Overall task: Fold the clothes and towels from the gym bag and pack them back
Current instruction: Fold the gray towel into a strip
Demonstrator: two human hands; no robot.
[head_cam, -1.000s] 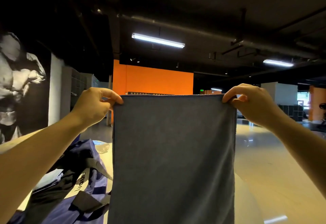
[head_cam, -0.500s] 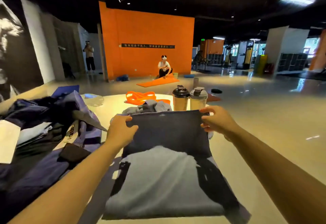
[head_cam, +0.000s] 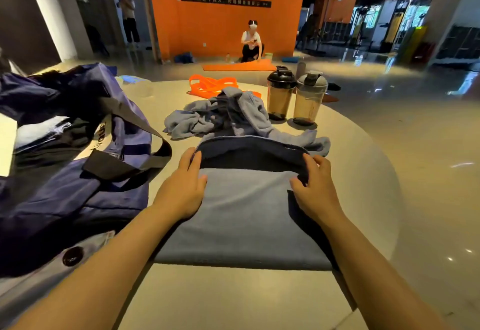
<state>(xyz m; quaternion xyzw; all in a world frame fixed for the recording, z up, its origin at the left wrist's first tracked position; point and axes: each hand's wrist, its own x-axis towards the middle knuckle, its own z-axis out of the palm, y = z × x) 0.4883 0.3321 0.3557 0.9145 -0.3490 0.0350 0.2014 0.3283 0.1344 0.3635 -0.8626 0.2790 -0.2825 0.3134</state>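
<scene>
The grey-blue terry towel (head_cam: 241,215) lies at frame centre, long axis running up the picture; its raised far edge is pinched by both hands — left hand (head_cam: 183,189) and right hand (head_cam: 315,190) equally near (fold likely comes toward the bottom). Pale round table (head_cam: 363,174), glossy gym floor beyond.

towel (head_cam: 241,215) on the table (head_cam: 233,301), gym bag (head_cam: 78,174) left, crumpled towel (head_cam: 223,116) and two shaker bottles (head_cam: 296,96) behind
</scene>
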